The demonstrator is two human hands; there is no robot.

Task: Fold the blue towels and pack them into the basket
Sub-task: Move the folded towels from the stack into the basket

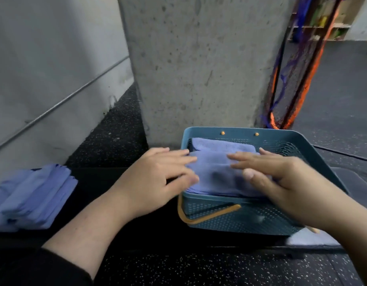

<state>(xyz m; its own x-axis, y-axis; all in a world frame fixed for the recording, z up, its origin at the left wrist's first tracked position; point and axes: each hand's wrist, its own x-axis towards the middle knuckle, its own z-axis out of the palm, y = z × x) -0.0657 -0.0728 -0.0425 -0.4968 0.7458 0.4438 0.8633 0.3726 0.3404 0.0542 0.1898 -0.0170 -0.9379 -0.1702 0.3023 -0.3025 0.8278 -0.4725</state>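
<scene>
While the left hand [157,178] and right hand [275,178] lie flat and unclenched on a folded blue towel [215,172] inside the teal basket [240,217], uneven pressing may skew the fold; a towel stack [31,195] waits left.

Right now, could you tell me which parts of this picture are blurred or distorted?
Head view: the right hand and left hand are smeared by motion over the folded towel in the basket; wide-angle bending curves the wall rail; the hanging bands look soft with colour fringing.
</scene>
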